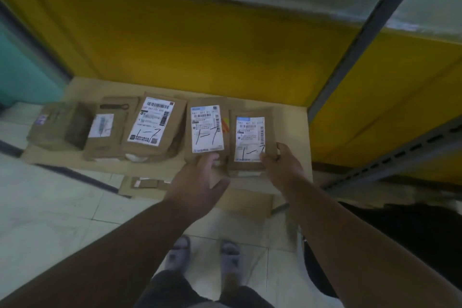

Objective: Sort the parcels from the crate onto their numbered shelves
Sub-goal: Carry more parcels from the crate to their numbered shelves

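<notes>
Several brown cardboard parcels lie in a row on a flat cardboard sheet on the floor, each with a white label hand-marked "1-7". My right hand grips the near edge of the rightmost parcel, thumb on its label. My left hand touches the near edge of the parcel beside it with straight fingers. Further left lie a larger labelled parcel, a smaller box and a tipped box.
A yellow wall panel backs the cardboard sheet. A grey metal shelf upright slants at the right, with a perforated rail below it. A black bag sits at the right. My feet stand on pale floor tiles.
</notes>
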The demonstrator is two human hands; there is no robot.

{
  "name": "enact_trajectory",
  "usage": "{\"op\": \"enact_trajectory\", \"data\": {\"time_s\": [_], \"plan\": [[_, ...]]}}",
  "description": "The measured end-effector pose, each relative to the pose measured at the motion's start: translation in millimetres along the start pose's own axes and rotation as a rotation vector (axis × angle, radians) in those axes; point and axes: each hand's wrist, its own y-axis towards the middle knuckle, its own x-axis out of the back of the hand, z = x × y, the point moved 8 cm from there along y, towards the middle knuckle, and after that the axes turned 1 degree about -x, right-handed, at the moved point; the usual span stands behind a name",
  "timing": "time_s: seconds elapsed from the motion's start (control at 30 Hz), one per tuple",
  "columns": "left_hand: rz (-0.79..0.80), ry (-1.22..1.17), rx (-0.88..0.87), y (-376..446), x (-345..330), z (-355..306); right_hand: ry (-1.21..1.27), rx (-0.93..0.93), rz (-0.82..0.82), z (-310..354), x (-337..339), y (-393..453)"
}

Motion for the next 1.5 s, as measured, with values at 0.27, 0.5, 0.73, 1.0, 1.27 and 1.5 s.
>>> {"op": "enact_trajectory", "data": {"time_s": [0.27,0.5,0.73,1.0,1.27,1.5], "plan": [[-0.006,0.01,0.035,-27,5,0,-0.418,0.268,-0.067,39,14,-74],[-0.109,0.068,0.129,-98,74,89,-0.516,0.683,-0.005,152,-70,-180],[-0.3,0.139,0.345,-253,203,263,-0.459,1.035,0.078,288,-259,-315],[-0.441,0.149,0.616,-392,326,418,-0.451,1.267,0.284,419,-433,-442],[-0.484,0.243,0.817,-398,432,582,-0.504,1.458,0.357,556,-600,-471],[-0.556,0.289,0.976,-429,572,708,-0.554,1.609,0.458,710,-758,-532]]}}
